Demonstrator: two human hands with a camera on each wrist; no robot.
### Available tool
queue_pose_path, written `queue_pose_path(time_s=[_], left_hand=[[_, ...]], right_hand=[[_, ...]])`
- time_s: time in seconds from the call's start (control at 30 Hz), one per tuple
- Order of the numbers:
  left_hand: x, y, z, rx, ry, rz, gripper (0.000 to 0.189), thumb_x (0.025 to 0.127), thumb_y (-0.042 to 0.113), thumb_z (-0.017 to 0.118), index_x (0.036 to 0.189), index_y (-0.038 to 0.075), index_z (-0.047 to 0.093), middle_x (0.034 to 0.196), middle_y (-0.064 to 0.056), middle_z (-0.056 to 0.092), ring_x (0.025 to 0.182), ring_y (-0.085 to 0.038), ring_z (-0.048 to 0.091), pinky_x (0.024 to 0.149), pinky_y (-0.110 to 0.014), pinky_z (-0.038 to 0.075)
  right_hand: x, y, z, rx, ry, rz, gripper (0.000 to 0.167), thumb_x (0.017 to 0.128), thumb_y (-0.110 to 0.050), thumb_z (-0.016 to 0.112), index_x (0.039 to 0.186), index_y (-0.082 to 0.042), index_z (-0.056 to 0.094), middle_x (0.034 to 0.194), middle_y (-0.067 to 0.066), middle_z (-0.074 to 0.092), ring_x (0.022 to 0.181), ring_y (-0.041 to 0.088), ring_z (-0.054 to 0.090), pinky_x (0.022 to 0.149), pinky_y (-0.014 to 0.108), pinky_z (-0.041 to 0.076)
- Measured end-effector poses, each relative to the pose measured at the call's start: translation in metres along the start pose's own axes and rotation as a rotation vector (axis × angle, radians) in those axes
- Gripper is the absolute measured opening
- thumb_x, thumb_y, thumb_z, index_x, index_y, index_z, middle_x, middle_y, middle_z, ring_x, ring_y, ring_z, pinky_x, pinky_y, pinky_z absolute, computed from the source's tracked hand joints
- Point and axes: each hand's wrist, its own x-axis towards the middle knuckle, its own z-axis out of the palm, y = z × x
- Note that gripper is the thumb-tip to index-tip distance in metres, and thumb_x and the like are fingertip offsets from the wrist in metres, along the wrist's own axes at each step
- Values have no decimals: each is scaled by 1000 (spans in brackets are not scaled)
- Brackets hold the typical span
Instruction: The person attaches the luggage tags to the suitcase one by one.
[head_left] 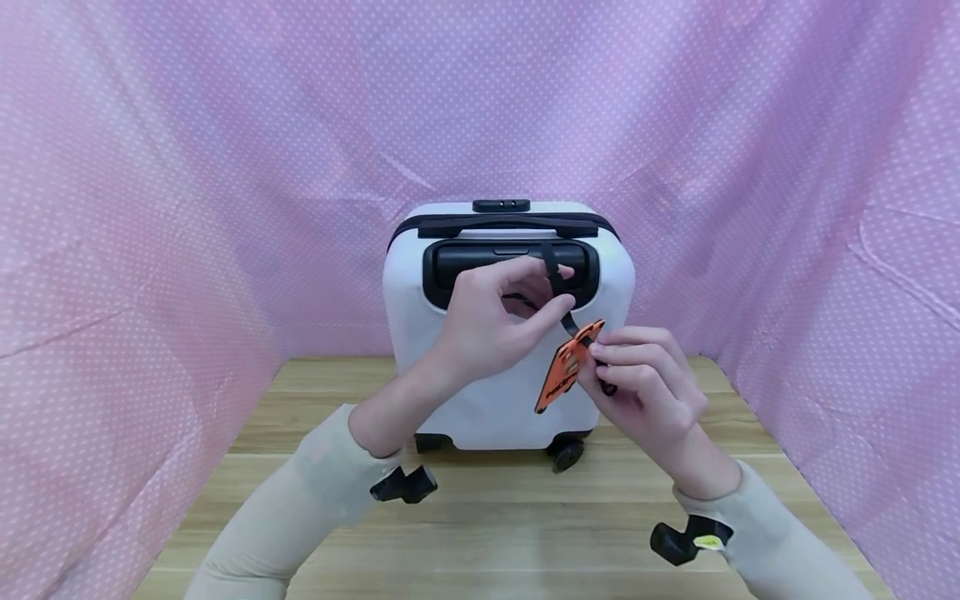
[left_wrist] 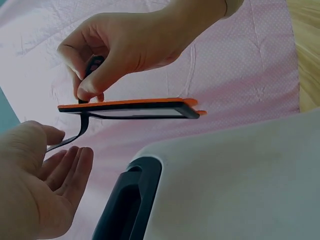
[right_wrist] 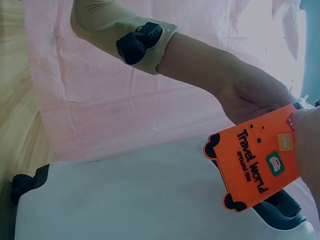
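An orange luggage tag (head_left: 567, 367) hangs tilted between the hands, in front of the suitcase. Its printed face, lettered "Travel World", shows in the right wrist view. My right hand (head_left: 656, 383) pinches the black strap end (left_wrist: 95, 64) close against the tag's edge. The strap (head_left: 553, 271) runs from the tag up to my left hand (head_left: 495, 321), passing between its thumb and index finger. The other fingers of that hand are gently bent. Behind them stands a white suitcase (head_left: 510, 408) with a black top handle (head_left: 502, 223); the left hand partly covers its dark recess (head_left: 442, 262).
The suitcase stands upright on a wooden tabletop (head_left: 480, 525), with a black wheel (head_left: 567, 454) at its lower right. A combination lock (head_left: 501, 205) sits on its top. Pink dotted cloth (head_left: 480, 100) hangs at the back and both sides. Each sleeve carries a black wrist device (head_left: 405, 483).
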Motion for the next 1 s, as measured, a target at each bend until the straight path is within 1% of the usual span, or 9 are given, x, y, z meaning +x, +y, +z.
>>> queue_pose_path(time_s=[0.1,0.2,0.3,0.37,0.53,0.67,0.77,0.87,1.0], left_hand=[[0,-4,-8,12,43,-6,30,94,14,81,121,2,75,94,-8,80,83,-12,76,75,-24,65],[0,-13,-26,60,128,41,30,93,13,81,120,1,76,98,-11,81,86,-15,77,75,-27,66],[-1,-27,-51,190,221,108,27,92,12,79,116,-1,77,104,-15,80,90,-22,76,76,-32,67],[-3,-38,-68,283,277,126,27,92,13,78,114,-2,77,108,-18,79,93,-27,75,78,-36,67],[-15,-65,-96,405,375,60,32,92,16,75,120,1,77,117,-19,76,106,-32,69,90,-43,62],[-25,-80,-103,435,357,-15,35,93,18,73,123,1,76,126,-18,75,116,-35,66,97,-50,58],[-29,-86,-103,432,332,-62,34,95,19,72,125,2,75,129,-17,73,118,-35,64,100,-50,57],[-30,-88,-101,419,332,-63,33,95,20,70,123,3,76,128,-18,73,115,-37,60,98,-52,53],[-30,-88,-98,409,324,-55,32,96,21,69,122,4,76,126,-19,73,113,-39,58,95,-53,50]], right_hand=[[3,3,4,20,41,25,31,92,-1,76,68,3,55,69,20,64,64,36,64,90,23,63],[8,9,7,38,68,52,31,91,1,75,69,5,54,69,22,62,69,32,72,90,22,63],[17,16,9,49,89,94,29,89,4,74,68,6,53,69,23,62,82,23,80,90,22,63],[23,19,8,48,90,127,27,86,6,73,68,6,53,69,24,62,89,19,81,89,21,63],[36,29,1,17,37,208,23,80,9,73,68,7,54,69,27,63,90,11,81,88,18,62],[34,41,0,51,-6,282,19,79,9,72,69,9,56,71,29,65,89,8,80,85,16,61],[24,52,1,65,-64,310,20,81,5,73,69,9,58,73,28,68,81,21,81,84,16,61],[15,60,4,53,-128,326,19,81,5,75,70,7,60,75,26,70,75,33,77,86,16,61],[13,63,5,19,-198,347,16,80,8,74,72,6,61,76,24,71,75,38,75,84,11,58]])
